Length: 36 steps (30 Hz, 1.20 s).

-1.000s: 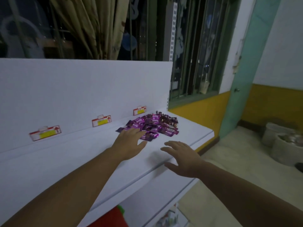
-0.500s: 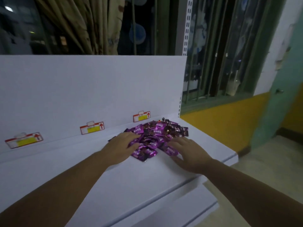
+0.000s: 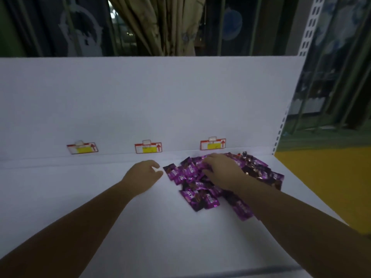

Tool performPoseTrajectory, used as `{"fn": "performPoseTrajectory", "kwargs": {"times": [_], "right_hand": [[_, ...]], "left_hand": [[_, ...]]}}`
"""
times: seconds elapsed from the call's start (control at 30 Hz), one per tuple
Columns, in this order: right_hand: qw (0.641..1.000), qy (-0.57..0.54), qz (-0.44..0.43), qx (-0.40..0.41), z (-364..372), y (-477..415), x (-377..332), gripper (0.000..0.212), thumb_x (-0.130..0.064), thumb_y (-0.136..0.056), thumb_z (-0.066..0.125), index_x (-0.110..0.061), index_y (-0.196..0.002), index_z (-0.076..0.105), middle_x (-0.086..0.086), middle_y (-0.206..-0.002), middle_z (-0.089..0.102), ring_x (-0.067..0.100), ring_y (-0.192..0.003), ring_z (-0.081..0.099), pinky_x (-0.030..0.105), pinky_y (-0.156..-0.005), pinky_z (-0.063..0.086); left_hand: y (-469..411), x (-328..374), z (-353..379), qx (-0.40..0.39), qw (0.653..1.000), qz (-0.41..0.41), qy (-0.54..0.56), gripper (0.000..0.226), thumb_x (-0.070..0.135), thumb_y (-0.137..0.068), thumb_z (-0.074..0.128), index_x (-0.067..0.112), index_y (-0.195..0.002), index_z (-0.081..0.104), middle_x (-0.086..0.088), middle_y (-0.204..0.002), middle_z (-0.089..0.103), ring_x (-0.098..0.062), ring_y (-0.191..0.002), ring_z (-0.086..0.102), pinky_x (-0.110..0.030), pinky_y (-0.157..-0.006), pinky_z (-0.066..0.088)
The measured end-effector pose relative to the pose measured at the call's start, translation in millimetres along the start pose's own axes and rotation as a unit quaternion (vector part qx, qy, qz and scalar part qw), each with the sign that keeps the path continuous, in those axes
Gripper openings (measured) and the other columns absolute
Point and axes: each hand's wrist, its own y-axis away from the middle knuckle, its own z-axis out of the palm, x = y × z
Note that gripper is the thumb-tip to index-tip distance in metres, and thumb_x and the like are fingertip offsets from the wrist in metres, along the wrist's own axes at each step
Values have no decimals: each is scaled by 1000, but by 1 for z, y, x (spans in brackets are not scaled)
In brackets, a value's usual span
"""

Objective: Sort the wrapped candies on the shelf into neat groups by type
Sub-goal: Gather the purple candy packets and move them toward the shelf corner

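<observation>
Sorting looks barely begun: the heap of glossy purple and dark-brown wrapped candies (image 3: pixel 190 197) lies mixed, right of centre on the flat white shelf (image 3: pixel 160 237). The right hand (image 3: pixel 222 171) rests on it with bent fingers; whether it grasps a candy I cannot tell. The left hand (image 3: pixel 143 175) hovers just beside, loosely curled and empty. Next, one type needs picking out.

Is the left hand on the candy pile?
No, the left hand is over bare shelf, just left of the candy pile.

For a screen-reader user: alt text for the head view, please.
A person's right hand rests on a pile of purple wrapped candies on a white shelf; the left hand lies beside the pile. Three price tags line the back panel.
</observation>
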Motion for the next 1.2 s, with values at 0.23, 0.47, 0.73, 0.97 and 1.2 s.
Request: {"fn": "performPoseTrajectory", "kwargs": {"times": [0.23, 0.47, 0.73, 0.97, 1.2], "right_hand": [[985, 140, 86, -54, 17, -52, -21, 62, -68, -81, 43, -22, -121, 55, 6, -128, 49, 27, -120, 42, 51, -102, 28], [993, -43, 100, 49, 21, -64, -23, 10, -28, -78, 67, -23, -86, 65, -3, -93, 59, 19, -95, 54, 28, -77, 41], [904, -355, 222, 82, -7, -67, 7, 20, -7, -77, 67, -18, -77, 50, 1, -75, 65, 17, -62, 60, 24, -52, 42], [947, -290, 133, -41, -15, -72, 8, 16, -10, -80, 59, -21, -90, 54, 0, -82, 59, 14, -69, 54, 23, -55, 38], [985, 25, -64, -159, 6, -81, -7, 20, -29, -83, 59, -20, -100, 60, 1, -92, 59, 16, -83, 48, 27, -72, 38]], "left_hand": [[-37, 12, 21, -45, 993, -22, -107, 50, 63, -82, 49, 16, -97, 57, -3, -99, 62, -16, -83, 54, -27, -70, 38], [-61, 16, 35, -72, 994, -23, -84, 49, 68, -75, 54, 21, -65, 53, 4, -64, 55, -11, -61, 54, -22, -50, 32], [-69, 8, 21, -132, 990, -37, 39, 34, 18, -70, 76, 9, -91, 51, -6, -91, 56, -22, -88, 57, -32, -76, 49], [-63, 5, 11, -69, 978, -101, 169, 7, 3, -85, 54, 8, -88, 56, -14, -84, 62, -21, -65, 60, -29, -58, 49], [-42, 29, 15, -122, 965, -169, 162, 18, 8, -93, 50, 3, -109, 56, -12, -76, 57, -20, -56, 55, -28, -55, 51]]}}
